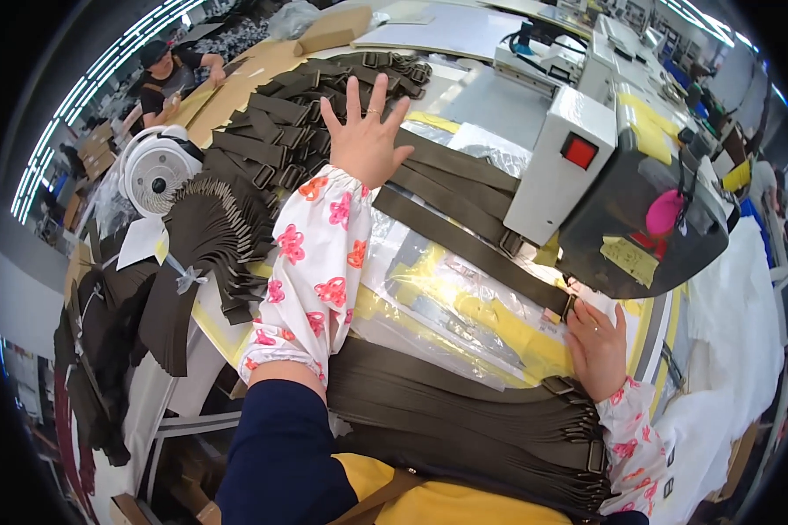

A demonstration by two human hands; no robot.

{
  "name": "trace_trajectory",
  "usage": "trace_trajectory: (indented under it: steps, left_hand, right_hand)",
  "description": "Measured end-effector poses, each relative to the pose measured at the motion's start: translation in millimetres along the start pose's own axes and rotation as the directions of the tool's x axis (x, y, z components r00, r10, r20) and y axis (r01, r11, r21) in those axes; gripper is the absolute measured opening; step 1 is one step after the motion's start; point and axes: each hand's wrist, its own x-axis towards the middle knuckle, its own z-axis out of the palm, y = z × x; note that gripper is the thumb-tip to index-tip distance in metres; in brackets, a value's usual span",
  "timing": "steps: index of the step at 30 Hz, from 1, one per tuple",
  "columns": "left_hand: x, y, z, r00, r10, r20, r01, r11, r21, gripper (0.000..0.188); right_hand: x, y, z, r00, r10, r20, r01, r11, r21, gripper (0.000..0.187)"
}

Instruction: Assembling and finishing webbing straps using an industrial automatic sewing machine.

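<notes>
My left hand [365, 131] is open, fingers spread wide, above the far end of the dark olive webbing straps [451, 166] that run toward the sewing machine. Beside it lies a heap of buckled straps [276, 131]. One strap [477, 245] stretches diagonally across the worktop to the machine's lit working area. At its near end is a metal buckle [571, 307]. My right hand [597, 350] rests there, fingers apart and fingertips against the buckle end. The sewing machine [559, 166] has a white head with a red switch; its needle is hidden.
A thick stack of straps [464, 411] lies across my lap. Bundled straps [179, 289] hang at the left beside a white fan [156, 171]. Clear plastic and yellow tape [464, 297] cover the worktop. White cloth [718, 341] drapes at right. A person [171, 83] works at far left.
</notes>
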Motion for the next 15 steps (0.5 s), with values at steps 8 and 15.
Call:
trace_trajectory:
  steps: [8, 15]
  left_hand:
    - [2, -10, -8, 0.980, -0.092, 0.178, 0.091, 0.996, 0.016, 0.056]
    - [-1, -18, -2, 0.980, -0.159, 0.123, 0.158, 0.987, 0.019, 0.051]
  right_hand:
    - [6, -1, 2, 1.000, 0.003, 0.019, -0.002, 1.000, -0.013, 0.023]
    - [1, 0, 3, 0.999, -0.015, 0.033, 0.017, 0.999, -0.040, 0.027]
